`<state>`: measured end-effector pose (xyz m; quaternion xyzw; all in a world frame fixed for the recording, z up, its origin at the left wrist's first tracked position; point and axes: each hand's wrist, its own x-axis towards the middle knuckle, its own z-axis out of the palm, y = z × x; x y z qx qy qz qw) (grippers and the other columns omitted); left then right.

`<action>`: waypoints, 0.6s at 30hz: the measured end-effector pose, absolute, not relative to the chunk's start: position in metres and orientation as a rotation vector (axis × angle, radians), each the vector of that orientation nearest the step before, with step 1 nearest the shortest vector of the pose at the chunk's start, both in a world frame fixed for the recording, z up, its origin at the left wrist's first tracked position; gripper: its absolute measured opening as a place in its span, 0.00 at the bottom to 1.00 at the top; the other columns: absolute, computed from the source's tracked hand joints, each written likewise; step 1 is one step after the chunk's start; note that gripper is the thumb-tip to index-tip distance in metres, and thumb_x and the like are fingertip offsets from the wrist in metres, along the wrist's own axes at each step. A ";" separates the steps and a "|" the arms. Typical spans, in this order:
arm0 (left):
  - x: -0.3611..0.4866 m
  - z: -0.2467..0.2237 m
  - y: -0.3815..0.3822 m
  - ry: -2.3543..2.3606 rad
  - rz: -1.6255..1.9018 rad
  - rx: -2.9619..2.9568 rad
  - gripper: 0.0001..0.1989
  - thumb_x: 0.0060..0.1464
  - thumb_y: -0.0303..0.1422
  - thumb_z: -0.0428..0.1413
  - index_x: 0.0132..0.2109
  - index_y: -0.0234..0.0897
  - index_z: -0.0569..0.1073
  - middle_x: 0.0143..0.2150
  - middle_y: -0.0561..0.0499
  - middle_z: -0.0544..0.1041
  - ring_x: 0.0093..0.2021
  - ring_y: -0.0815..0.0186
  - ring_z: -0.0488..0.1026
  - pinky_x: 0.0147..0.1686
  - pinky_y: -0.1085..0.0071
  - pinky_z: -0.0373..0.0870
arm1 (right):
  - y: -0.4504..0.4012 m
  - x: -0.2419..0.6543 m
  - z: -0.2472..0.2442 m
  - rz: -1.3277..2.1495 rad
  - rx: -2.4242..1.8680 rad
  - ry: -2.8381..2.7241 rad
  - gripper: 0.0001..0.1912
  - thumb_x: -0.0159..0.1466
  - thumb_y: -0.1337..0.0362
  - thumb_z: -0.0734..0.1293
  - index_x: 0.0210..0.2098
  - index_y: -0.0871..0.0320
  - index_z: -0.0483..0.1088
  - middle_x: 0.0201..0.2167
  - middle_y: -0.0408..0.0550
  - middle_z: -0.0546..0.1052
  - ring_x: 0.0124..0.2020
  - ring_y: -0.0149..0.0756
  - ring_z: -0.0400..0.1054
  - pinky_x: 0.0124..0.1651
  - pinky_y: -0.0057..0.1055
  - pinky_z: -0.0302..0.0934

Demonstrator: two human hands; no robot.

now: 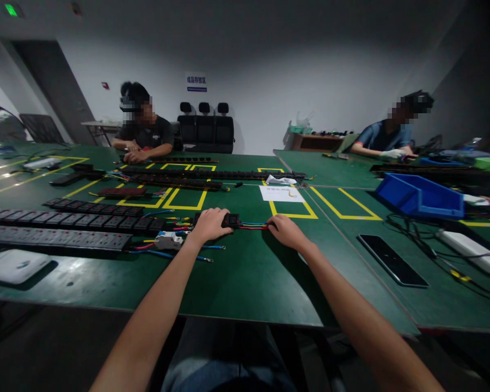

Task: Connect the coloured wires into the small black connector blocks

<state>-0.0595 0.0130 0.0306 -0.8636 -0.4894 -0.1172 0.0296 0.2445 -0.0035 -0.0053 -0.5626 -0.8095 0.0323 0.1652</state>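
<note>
Near the middle of the green table (245,283), my left hand (211,224) is wrapped over a short black socket module (232,220). Blue, green and red wires (251,225) run from the module's right end to my right hand (283,230), whose fingers are pinched on them. Left of my left hand lie long black socket strips (73,219) and a grey strip (57,238) with coloured leads. A white breaker (169,240) rests beside their ends, with blue wires below it.
A phone (392,259), a blue bin (418,197), a white power bank (473,251) and black cables are on the right. A white box (16,267) sits at the left edge. A paper sheet (282,194) lies beyond my hands. Two people work across the table.
</note>
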 end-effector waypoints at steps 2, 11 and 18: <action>-0.060 0.030 0.013 -1.495 -0.364 -2.670 0.28 0.55 0.51 0.60 0.57 0.41 0.73 0.48 0.43 0.77 0.49 0.50 0.74 0.49 0.58 0.68 | -0.004 0.245 -0.006 0.090 -1.601 -2.306 0.10 0.71 0.67 0.62 0.44 0.60 0.75 0.44 0.55 0.77 0.46 0.40 0.71 0.51 0.32 0.61; -0.060 0.028 0.014 -1.482 -0.400 -2.695 0.28 0.56 0.51 0.59 0.58 0.40 0.73 0.49 0.42 0.77 0.50 0.49 0.73 0.51 0.56 0.67 | -0.005 0.244 -0.005 0.083 -1.601 -2.302 0.09 0.70 0.67 0.62 0.44 0.60 0.75 0.44 0.54 0.77 0.46 0.40 0.70 0.50 0.31 0.61; -0.060 0.031 0.013 -1.537 -0.466 -2.714 0.31 0.53 0.52 0.60 0.55 0.35 0.73 0.49 0.40 0.78 0.49 0.49 0.74 0.52 0.56 0.67 | -0.004 0.245 -0.005 0.089 -1.594 -2.306 0.09 0.70 0.67 0.63 0.43 0.60 0.75 0.44 0.54 0.77 0.45 0.40 0.70 0.49 0.32 0.61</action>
